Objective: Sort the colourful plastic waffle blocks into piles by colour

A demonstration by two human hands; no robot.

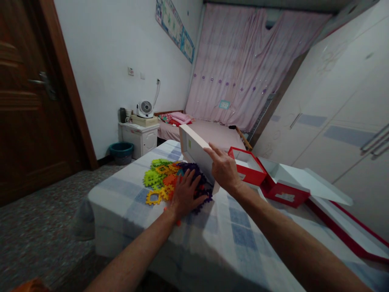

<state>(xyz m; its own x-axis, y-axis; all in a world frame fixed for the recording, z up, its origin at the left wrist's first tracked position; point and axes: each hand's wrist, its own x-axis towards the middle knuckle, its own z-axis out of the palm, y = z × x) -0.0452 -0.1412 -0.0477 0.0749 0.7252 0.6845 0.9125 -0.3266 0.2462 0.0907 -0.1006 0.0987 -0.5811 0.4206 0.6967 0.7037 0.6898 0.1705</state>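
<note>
A shallow box [198, 151] with a pale inside stands tipped up on its side on the cloth-covered table. My right hand [225, 168] grips its upper edge, fingers closed over the rim. Beside the box's open side lies a heap of notched plastic interlocking pieces [164, 174], with green and yellow ones to the left and dark purple ones nearest the box. My left hand [186, 192] rests palm down on the purple and orange pieces, fingers spread. It covers part of the heap, and whether any piece lies under the palm is hidden.
To the right sit a small red box [247, 178], an open red box [284, 192] with a white flap, and a long red-edged tray or lid [343, 231]. The table's checked cloth [127, 207] hangs over its near edge. A bed [209, 132] stands beyond.
</note>
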